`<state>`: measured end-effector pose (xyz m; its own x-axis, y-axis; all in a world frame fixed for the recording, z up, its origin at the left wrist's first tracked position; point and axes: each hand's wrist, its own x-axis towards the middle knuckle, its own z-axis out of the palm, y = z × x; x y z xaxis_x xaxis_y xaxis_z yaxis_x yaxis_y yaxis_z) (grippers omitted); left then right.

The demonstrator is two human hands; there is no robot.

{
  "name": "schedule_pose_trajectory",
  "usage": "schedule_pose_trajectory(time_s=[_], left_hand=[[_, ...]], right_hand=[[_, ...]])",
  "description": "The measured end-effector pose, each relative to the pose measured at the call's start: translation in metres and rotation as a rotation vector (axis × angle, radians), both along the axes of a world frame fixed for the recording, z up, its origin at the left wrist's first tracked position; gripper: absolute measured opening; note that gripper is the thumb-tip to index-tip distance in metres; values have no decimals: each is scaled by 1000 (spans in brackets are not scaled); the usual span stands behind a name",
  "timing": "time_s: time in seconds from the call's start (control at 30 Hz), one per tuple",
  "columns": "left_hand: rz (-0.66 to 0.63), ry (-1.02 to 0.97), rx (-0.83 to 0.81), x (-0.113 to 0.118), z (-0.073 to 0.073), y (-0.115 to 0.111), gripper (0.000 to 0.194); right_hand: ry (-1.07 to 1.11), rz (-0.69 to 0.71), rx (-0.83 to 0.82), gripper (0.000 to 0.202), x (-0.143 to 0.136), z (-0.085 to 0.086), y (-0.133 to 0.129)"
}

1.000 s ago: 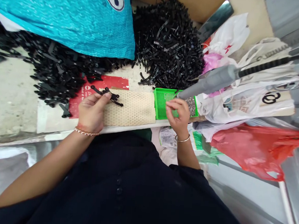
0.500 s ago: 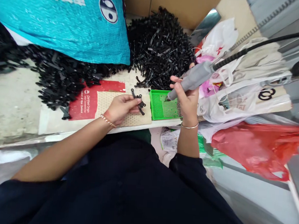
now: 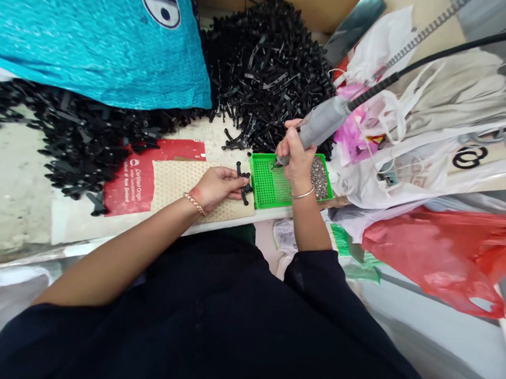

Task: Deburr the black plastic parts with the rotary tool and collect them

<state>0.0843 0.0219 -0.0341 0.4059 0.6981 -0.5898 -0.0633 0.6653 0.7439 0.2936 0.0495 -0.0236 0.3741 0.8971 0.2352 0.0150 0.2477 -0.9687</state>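
- I could pass over the beige honeycomb-patterned mat.
- Heaped black plastic parts block me beyond the green perforated tray.
- The grey cylindrical driver overhangs that tray.

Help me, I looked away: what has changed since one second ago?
The left hand moved right, carrying its black parts up beside the green tray; the right hand took hold of the grey corded screwdriver. The blue bag and black heap stayed put.

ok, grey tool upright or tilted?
Tilted. The grey tool slants in the right hand, tip down at the green tray, back end up to the right.
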Motion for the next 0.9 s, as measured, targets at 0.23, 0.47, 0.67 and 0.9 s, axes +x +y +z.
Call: schedule_pose_trajectory(time_s=[0.23,0.47,0.67,0.9], left_hand=[[-31,-13,-18,-2,0,-1,28],[-33,-23,-11,-4,0,-2,31],[-36,-32,-6,-4,-1,-2,33],[-28,-34,-8,-4,1,-3,33]], right_hand=[[-40,-46,-1,51,5,-14,-3],[-61,-24,-15,51,5,-15,-3],[-33,-11,-16,54,3,-14,-2],[-17,-21,-29,54,4,-17,-1]])
